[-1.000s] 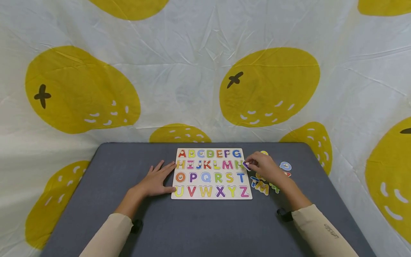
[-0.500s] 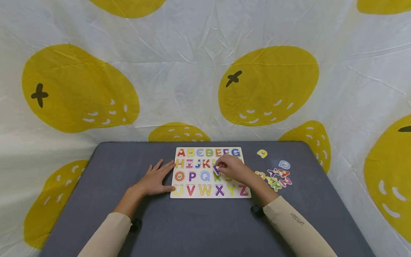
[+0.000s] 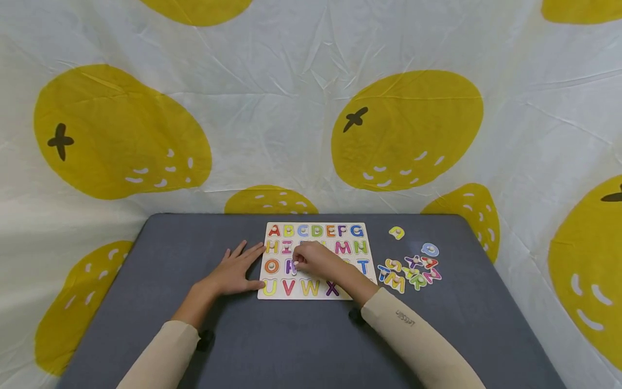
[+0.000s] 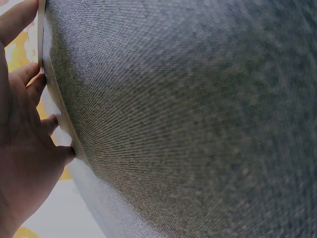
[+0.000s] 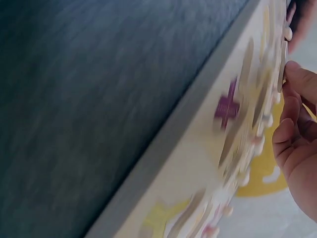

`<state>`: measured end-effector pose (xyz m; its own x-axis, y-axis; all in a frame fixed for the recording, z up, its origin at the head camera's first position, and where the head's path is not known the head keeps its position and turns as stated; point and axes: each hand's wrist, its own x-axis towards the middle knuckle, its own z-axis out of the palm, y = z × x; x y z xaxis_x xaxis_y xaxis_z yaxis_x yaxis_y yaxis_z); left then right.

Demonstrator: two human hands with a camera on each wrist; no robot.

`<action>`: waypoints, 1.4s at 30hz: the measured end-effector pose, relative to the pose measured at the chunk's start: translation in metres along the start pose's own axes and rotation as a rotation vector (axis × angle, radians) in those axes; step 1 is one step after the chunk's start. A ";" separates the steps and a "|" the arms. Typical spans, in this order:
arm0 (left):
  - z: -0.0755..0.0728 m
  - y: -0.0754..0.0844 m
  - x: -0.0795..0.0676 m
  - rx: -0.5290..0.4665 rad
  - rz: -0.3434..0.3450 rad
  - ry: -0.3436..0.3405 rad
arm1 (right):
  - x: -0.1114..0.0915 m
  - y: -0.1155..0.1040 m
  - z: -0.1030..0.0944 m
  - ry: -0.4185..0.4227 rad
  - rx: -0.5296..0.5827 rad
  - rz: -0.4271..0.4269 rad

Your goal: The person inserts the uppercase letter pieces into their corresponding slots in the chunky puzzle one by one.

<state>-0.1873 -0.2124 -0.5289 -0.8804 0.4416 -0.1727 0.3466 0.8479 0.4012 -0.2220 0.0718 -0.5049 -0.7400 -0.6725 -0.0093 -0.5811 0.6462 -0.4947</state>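
Note:
A wooden alphabet puzzle board (image 3: 280, 277) lies on the table, its rows of letters facing up. My left hand (image 3: 236, 274) has its fingers spread, with fingertips and thumb at the board's left edge. In the left wrist view, the fingers of the left hand (image 4: 29, 114) reach along that edge. Over the P spot in the third row, my right hand (image 3: 318, 259) pinches a small purple letter puzzle piece (image 3: 293, 269). The right wrist view shows the piece (image 5: 283, 67) edge-on between thumb and fingers of the right hand (image 5: 302, 129). Part of the board is hidden under the right hand.
Right of the board lies a loose cluster of letter pieces (image 3: 417, 280) with pegs. A yellow piece (image 3: 396, 233) and a light blue piece (image 3: 430, 249) lie apart from it. The grey table (image 3: 291, 346) ends at a fruit-patterned curtain (image 3: 272, 135).
My right hand has carried the purple piece leftward from the board's right edge, across the board to the P spot. The left hand has stayed in place.

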 end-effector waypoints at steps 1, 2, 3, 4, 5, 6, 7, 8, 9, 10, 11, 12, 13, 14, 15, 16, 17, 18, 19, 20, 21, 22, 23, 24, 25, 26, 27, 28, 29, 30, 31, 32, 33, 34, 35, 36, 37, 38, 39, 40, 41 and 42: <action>0.000 0.000 0.000 0.000 0.001 0.001 | 0.003 -0.002 0.002 -0.001 -0.007 -0.004; 0.000 0.000 -0.001 -0.003 0.002 0.003 | 0.005 -0.003 0.005 -0.003 -0.015 -0.004; 0.000 -0.001 -0.001 -0.003 0.003 0.005 | 0.007 -0.004 0.007 -0.001 -0.030 -0.005; 0.000 -0.001 -0.001 -0.005 0.002 0.007 | 0.010 -0.005 0.009 0.002 -0.039 -0.005; 0.000 -0.001 -0.002 -0.008 0.002 0.010 | 0.012 -0.006 0.011 0.008 -0.052 -0.004; 0.000 -0.001 -0.002 -0.007 0.001 0.011 | 0.014 -0.006 0.012 0.010 -0.066 0.001; 0.000 -0.001 -0.002 -0.010 0.002 0.012 | 0.015 -0.007 0.013 0.013 -0.076 0.007; 0.000 -0.001 -0.001 -0.010 0.002 0.011 | 0.016 -0.007 0.014 0.013 -0.087 0.017; 0.000 -0.001 -0.001 -0.009 0.002 0.010 | 0.017 -0.007 0.014 0.015 -0.094 0.023; 0.000 -0.001 -0.001 -0.010 0.002 0.009 | 0.018 -0.007 0.014 0.016 -0.093 0.026; 0.000 -0.001 0.000 -0.010 0.002 0.008 | 0.018 -0.008 0.014 0.016 -0.096 0.024; 0.000 -0.001 0.000 -0.009 0.002 0.006 | 0.019 -0.008 0.014 0.015 -0.093 0.020; 0.000 -0.001 0.001 -0.007 0.001 0.003 | 0.019 -0.009 0.013 0.015 -0.089 0.015; 0.000 -0.001 0.001 -0.004 0.000 0.002 | 0.019 -0.009 0.013 0.015 -0.085 0.008; -0.001 -0.001 0.002 -0.003 0.000 0.001 | 0.019 -0.009 0.012 0.015 -0.079 0.000; -0.001 -0.001 0.002 -0.002 0.000 -0.001 | 0.019 -0.010 0.012 0.013 -0.079 -0.006; -0.001 -0.001 0.002 -0.001 0.001 -0.002 | 0.019 -0.010 0.012 0.008 -0.080 -0.005; -0.001 -0.001 0.002 0.000 0.002 -0.001 | 0.019 -0.010 0.012 0.006 -0.079 -0.005; -0.001 -0.001 0.002 0.000 0.002 -0.001 | 0.019 -0.010 0.011 0.003 -0.080 -0.002; -0.001 -0.001 0.002 -0.001 0.004 0.001 | 0.019 -0.010 0.011 0.001 -0.080 0.000; 0.000 -0.001 0.002 -0.003 0.005 0.003 | 0.018 -0.010 0.011 0.001 -0.079 0.002; 0.000 -0.001 0.002 -0.004 0.006 0.005 | 0.018 -0.009 0.011 0.002 -0.076 0.006; 0.000 -0.001 0.002 -0.005 0.007 0.007 | 0.017 -0.009 0.011 0.004 -0.071 0.012; 0.000 -0.001 0.002 -0.006 0.007 0.007 | 0.016 -0.008 0.010 0.010 -0.059 0.016; 0.000 -0.001 0.002 -0.004 0.006 0.006 | 0.014 -0.007 0.009 0.015 -0.050 0.020; 0.000 -0.001 0.002 -0.003 0.006 0.004 | 0.012 -0.007 0.008 0.021 -0.037 0.022; 0.001 0.000 0.002 -0.002 0.005 0.002 | 0.009 -0.005 0.006 0.028 -0.021 0.023; 0.001 0.000 0.002 0.000 0.004 -0.002 | 0.006 -0.004 0.003 0.032 -0.008 0.024; 0.001 0.001 0.002 0.001 0.003 -0.005 | 0.003 -0.002 0.001 0.037 0.003 0.025; 0.001 0.001 0.002 0.003 0.002 -0.009 | -0.001 0.000 -0.002 0.041 0.013 0.024; 0.001 0.001 0.002 0.002 0.001 -0.010 | -0.004 0.003 -0.006 0.046 0.024 0.026; 0.002 0.002 0.002 0.001 0.001 -0.009 | -0.008 0.006 -0.009 0.052 0.035 0.031; 0.001 0.002 0.002 0.001 0.001 -0.007 | -0.011 0.009 -0.013 0.060 0.046 0.039; 0.002 0.001 0.002 0.001 0.001 -0.006 | -0.015 0.012 -0.017 0.073 0.054 0.042; 0.001 0.001 0.002 0.001 0.001 -0.003 | -0.019 0.016 -0.022 0.083 0.069 0.053; 0.001 0.001 0.002 0.002 0.001 -0.001 | -0.023 0.020 -0.026 0.096 0.079 0.061; 0.001 0.001 0.002 0.001 0.002 0.002 | -0.027 0.025 -0.030 0.116 0.086 0.066; 0.001 0.001 0.002 0.003 0.003 0.003 | -0.031 0.030 -0.033 0.135 0.086 0.076; 0.001 0.001 0.002 0.004 0.002 0.001 | -0.036 0.035 -0.037 0.150 0.090 0.089; 0.001 0.001 0.002 0.006 0.001 0.000 | -0.041 0.040 -0.040 0.164 0.092 0.100; 0.001 0.002 0.002 0.008 -0.001 -0.002 | -0.045 0.045 -0.043 0.176 0.096 0.118; 0.000 0.002 0.002 0.009 -0.003 -0.004 | -0.050 0.051 -0.045 0.191 0.094 0.133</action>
<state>-0.1884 -0.2100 -0.5290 -0.8803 0.4401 -0.1771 0.3469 0.8519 0.3924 -0.2301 0.1544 -0.4900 -0.8636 -0.4978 0.0804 -0.4471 0.6820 -0.5788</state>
